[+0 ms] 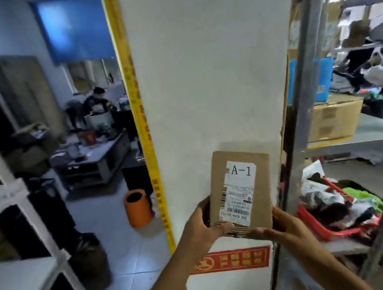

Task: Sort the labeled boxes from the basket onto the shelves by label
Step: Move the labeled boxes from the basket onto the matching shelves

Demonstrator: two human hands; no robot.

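Item: one brown cardboard box point(241, 191), held upright before a white pillar point(208, 67), its white label point(239, 191) marked "A-1" above barcodes and turned to the camera. The box is gripped at its lower left edge by the left hand point(203, 227), fingers curled behind it and thumb laid across the front. Its lower right corner is held by the right hand point(282, 228), thumb on the front face. A white shelf unit point(8, 187) is seen at left, a grey metal rack point(309, 107) at right. A red basket point(321, 222) of mixed goods is set on the rack. An orange bin point(137, 207) stands on the floor.
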